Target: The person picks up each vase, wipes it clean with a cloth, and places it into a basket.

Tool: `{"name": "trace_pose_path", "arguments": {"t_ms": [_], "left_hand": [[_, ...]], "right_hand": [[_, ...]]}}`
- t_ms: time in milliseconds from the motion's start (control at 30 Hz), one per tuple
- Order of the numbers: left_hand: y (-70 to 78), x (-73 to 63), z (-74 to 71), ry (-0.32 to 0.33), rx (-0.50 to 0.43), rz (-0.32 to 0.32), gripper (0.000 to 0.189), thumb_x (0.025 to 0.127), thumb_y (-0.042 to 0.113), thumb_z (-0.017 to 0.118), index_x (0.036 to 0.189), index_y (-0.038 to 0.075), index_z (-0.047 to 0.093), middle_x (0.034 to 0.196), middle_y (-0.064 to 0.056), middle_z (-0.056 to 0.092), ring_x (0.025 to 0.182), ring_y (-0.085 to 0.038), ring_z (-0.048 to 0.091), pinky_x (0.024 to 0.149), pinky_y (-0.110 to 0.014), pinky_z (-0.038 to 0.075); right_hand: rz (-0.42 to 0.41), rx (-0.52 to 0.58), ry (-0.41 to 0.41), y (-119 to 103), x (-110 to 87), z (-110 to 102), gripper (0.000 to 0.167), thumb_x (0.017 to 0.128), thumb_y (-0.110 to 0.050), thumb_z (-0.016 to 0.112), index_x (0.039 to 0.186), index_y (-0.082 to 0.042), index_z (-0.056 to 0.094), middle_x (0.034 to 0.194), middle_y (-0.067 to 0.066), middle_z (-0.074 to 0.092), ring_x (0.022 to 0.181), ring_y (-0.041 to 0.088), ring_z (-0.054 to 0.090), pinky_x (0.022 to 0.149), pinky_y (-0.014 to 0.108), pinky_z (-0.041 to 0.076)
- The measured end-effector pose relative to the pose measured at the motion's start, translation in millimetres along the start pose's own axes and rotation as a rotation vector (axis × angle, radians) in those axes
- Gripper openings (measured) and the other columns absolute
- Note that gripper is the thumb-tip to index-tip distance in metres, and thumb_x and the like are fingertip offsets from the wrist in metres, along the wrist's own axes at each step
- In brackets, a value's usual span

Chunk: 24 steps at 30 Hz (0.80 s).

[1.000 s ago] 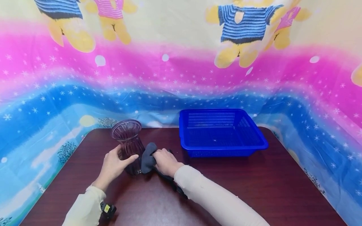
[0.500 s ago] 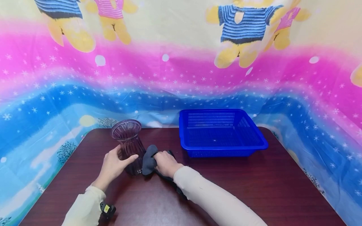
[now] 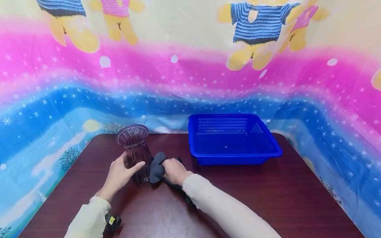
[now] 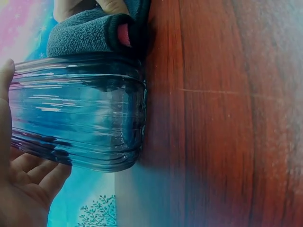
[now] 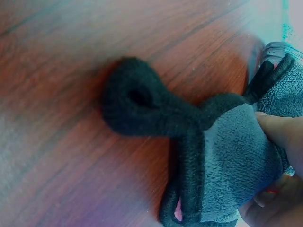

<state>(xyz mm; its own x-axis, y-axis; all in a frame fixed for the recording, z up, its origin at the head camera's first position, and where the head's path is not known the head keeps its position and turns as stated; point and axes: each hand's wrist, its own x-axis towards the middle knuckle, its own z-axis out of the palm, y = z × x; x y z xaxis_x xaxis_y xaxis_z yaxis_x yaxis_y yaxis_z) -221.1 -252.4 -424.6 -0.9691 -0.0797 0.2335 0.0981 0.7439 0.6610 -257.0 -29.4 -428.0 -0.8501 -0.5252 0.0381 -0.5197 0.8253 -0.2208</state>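
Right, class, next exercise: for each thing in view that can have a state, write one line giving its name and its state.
Fluted purple vase, mouth up, standing on the table.
Grey cloth, bunched, at the vase's lower side.
Blue plastic basket, upright, open-topped.
Left hand, holding the vase between thumb and fingers.
Right hand, gripping the cloth.
Printed backdrop, hanging, slightly wrinkled.

We see a ribbed, purplish, clear glass vase (image 3: pixel 138 152) upright, left of centre in the head view. At its lower right, we see a bunched grey cloth (image 3: pixel 156 169) edged in black.
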Motion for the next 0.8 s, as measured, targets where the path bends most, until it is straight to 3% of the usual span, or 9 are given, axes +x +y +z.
{"name": "trace_pose_path", "arguments": {"t_ms": [133,267,400,600,800], "left_hand": [[0.1,-1.8,2.7,0.025,-0.008,0.028,0.084,0.09,0.057,0.068,0.146,0.001,0.041,0.138,-0.03,0.06,0.124,-0.046,0.06,0.099,-0.06,0.049],[0.9,-4.7,6.3,0.04,-0.006,0.048,0.09,0.091,0.054,0.067,0.153,0.003,0.026,0.14,-0.034,0.055,0.125,-0.048,0.059,0.098,-0.061,0.049],[5.4,-6.6,7.8,0.036,0.027,0.027,0.096,0.092,0.057,0.065,0.155,0.002,0.019,0.141,-0.035,0.054,0.125,-0.05,0.058,0.099,-0.062,0.048],[16.7,-9.4,11.4,0.116,0.102,-0.023,0.101,0.086,0.068,0.066,0.153,0.002,0.029,0.145,-0.024,0.049,0.124,-0.048,0.057,0.095,-0.065,0.047],[24.7,-11.7,14.7,0.216,0.109,-0.028,0.097,0.081,0.064,0.074,0.146,0.0,0.041,0.134,-0.021,0.052,0.113,-0.045,0.061,0.088,-0.062,0.05]], "right_hand": [[0.007,-0.004,-0.002,1,1.2,1,0.013,0.088,-0.017,0.076,0.078,-0.017,0.067,0.087,0.002,0.075,0.086,0.019,0.071,0.08,0.03,0.056],[0.01,0.001,-0.004,2,1.9,1,0.012,0.088,-0.018,0.076,0.08,-0.018,0.067,0.087,0.001,0.075,0.087,0.018,0.071,0.08,0.029,0.056],[0.016,0.005,-0.003,2,2.2,2,0.013,0.088,-0.019,0.077,0.08,-0.018,0.067,0.087,0.001,0.075,0.087,0.019,0.072,0.08,0.03,0.056],[0.014,0.007,0.002,2,2.2,2,0.012,0.088,-0.02,0.078,0.082,-0.018,0.068,0.088,0.001,0.076,0.088,0.019,0.073,0.08,0.03,0.056],[0.016,0.005,0.007,1,2.6,1,0.011,0.088,-0.022,0.079,0.083,-0.018,0.069,0.089,0.001,0.077,0.089,0.018,0.073,0.08,0.03,0.056]]}}
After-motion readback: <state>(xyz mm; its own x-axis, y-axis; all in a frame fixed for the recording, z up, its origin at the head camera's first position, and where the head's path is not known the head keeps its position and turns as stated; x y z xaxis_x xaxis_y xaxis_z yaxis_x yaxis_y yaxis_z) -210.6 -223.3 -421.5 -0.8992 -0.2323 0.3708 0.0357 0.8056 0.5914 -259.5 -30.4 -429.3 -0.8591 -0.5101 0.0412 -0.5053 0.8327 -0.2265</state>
